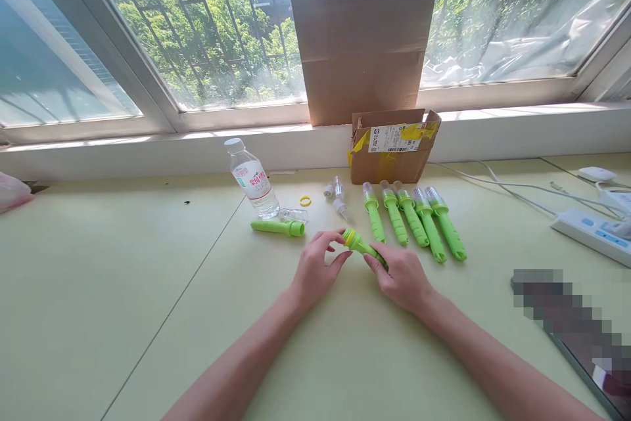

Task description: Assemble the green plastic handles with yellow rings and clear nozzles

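Note:
My right hand (401, 276) is closed around the lower part of a green plastic handle (365, 247), its threaded end pointing up and to the left. A yellow ring (350, 237) sits around that threaded end. My left hand (318, 262) pinches at the ring with thumb and index finger. Left of my hands lies another green handle (276, 228) with a bare threaded end, next to a clear ribbed cover (294, 215). A loose yellow ring (305, 200) rests behind it. Small clear-and-white parts (339, 192) lie beyond my hands.
Several green handles with clear covers (409, 217) lie in a row at right, before an open cardboard box (392, 145). A water bottle (252, 178) stands back left. A power strip (594, 234), cables and a partly pixelated dark device (566, 342) are at far right.

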`<state>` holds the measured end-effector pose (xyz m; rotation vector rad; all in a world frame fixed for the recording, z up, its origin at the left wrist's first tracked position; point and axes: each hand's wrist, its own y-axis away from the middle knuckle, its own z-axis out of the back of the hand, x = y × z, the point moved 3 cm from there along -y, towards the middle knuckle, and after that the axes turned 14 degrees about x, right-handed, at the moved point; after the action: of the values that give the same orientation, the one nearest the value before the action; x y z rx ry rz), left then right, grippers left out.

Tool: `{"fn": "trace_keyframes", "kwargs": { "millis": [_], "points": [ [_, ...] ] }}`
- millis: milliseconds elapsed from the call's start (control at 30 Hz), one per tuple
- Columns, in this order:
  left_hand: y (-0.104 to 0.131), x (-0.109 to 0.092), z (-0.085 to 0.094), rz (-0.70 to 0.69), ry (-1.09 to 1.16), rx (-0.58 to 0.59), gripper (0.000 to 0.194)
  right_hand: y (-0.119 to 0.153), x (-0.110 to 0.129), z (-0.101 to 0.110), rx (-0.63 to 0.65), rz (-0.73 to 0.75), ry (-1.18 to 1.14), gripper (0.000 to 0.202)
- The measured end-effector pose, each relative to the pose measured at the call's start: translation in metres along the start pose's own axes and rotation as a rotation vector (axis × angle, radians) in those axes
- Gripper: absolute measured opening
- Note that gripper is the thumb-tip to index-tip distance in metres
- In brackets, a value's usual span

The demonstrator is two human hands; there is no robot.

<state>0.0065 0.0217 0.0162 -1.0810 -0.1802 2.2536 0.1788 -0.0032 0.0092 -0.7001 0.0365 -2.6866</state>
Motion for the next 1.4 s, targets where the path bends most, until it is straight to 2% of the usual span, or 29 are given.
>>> {"fn": "trace_keyframes", "kwargs": {
  "millis": [200, 300, 400, 567, 800, 1067, 1267, 1400],
  "points": [
    [0.0006, -0.0021, 0.0006, -0.027, -0.010, 0.000, 0.010, -0.0018, -0.0029, -0.0016, 0.011, -0.008, -0.055, 0.027],
    [0.0009, -0.0053, 0.0012, -0.044, -0.022, -0.016, 0.010, -0.0022, -0.0053, -0.0035, -0.024, -0.023, -0.084, 0.030],
    [0.0008, -0.0073, 0.0008, -0.051, -0.020, -0.020, 0.010, -0.0010, -0.0057, -0.0045, -0.072, -0.003, -0.076, 0.017],
    [0.0004, -0.0068, -0.0002, -0.042, -0.033, -0.026, 0.011, 0.0022, -0.0016, -0.0020, -0.155, 0.002, 0.039, 0.020],
    [-0.0006, -0.0049, -0.0016, -0.019, -0.033, -0.020, 0.013, 0.0020, 0.0026, -0.0027, -0.103, -0.029, 0.120, 0.025],
    [0.0000, -0.0013, -0.0025, -0.016, -0.039, 0.003, 0.011, -0.0009, -0.0029, -0.0047, -0.024, -0.027, 0.007, 0.024],
    [0.0000, -0.0012, -0.0019, -0.018, -0.049, -0.027, 0.011, 0.0003, -0.0054, -0.0054, -0.120, -0.009, -0.015, 0.018],
    [-0.0005, -0.0009, -0.0022, -0.034, -0.053, -0.035, 0.011, 0.0025, -0.0026, -0.0048, -0.179, -0.004, 0.057, 0.019]
  ]
}}
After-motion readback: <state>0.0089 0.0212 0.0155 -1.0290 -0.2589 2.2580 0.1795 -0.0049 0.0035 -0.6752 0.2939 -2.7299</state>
